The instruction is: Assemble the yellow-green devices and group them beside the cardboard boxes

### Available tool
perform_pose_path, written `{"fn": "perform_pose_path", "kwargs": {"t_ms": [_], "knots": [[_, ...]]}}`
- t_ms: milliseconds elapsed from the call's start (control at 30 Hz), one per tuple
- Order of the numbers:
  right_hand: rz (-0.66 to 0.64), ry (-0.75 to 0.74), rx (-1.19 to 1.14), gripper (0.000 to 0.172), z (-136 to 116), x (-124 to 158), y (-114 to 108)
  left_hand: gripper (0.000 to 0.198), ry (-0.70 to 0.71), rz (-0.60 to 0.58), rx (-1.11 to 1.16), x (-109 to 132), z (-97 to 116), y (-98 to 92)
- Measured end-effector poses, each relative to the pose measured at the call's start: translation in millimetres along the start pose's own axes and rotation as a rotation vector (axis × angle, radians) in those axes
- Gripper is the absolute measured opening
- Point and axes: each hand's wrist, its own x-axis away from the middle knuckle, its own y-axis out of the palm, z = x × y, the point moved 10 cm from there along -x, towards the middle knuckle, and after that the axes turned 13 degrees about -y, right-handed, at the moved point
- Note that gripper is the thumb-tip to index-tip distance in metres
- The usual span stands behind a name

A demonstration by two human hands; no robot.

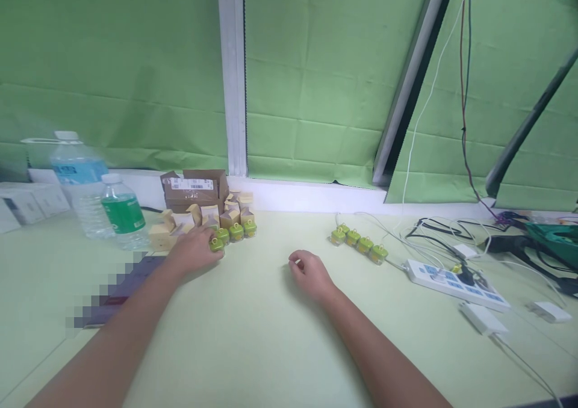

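Left hand (195,253) is nearer, with a green jar (217,245) just right of its fingertips, gripped or not I can't tell, while the right hand (311,274), loosely curled and empty, rests well apart.

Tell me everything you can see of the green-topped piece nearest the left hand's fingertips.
The green-topped piece is small and boxy, with a green top, what looks like a yellowish loop on it, and a paler, clear-looking lower part; it looks like plastic. It seems to stand upright on the pale table, in front of the neighbouring green pieces. The left hand is right at it; whether it touches or grips the piece is unclear. Finer detail is too blurred.
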Motion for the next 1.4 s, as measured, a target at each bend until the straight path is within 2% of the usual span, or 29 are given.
{"fn": "perform_pose_path", "kwargs": {"t_ms": [100,200,267,333,400,500,567,633,767,1000,1133,1233,1300,1400], "knots": [[-0.009,-0.002,0.001,0.018,0,-1,2,0.036,0.011,0.005,0.021,-2,-1,-3.1],[0.017,-0.017,0.026,0.019,4,-4,-6,0.046,0.097,0.040,0.090,4,19,-17.5],[0.085,-0.020,0.093,0.022,13,-6,-23,0.043,0.233,0.071,0.177,22,52,-28.9],[0.208,0.003,0.218,0.027,29,-6,-49,0.037,0.342,0.074,0.274,49,91,-33.7],[0.324,0.068,0.363,0.033,51,-1,-75,0.024,0.545,-0.033,0.324,88,141,-23.2],[0.328,0.157,0.476,0.042,88,5,-89,0.025,0.828,-0.166,0.318,148,196,-2.1],[0.241,0.195,0.501,0.044,111,5,-84,0.027,0.929,-0.183,0.322,170,211,5.8],[0.171,0.263,0.500,0.047,132,7,-77,0.028,0.897,-0.184,0.356,168,209,10.1],[0.113,0.367,0.443,0.053,159,12,-68,0.034,0.780,-0.167,0.405,145,192,14.0],[0.152,0.357,0.399,0.055,165,11,-69,0.040,0.774,-0.149,0.437,144,194,21.8],[0.241,0.303,0.375,0.050,152,9,-77,0.041,0.755,-0.135,0.426,144,193,22.4],[0.326,0.240,0.319,0.043,131,7,-84,0.043,0.761,-0.119,0.412,143,192,21.0],[0.329,0.201,0.280,0.039,112,4,-83,0.045,0.759,-0.100,0.409,141,190,20.0],[0.282,0.167,0.266,0.045,81,1,-75,0.046,0.739,-0.087,0.396,136,186,22.3]]}}
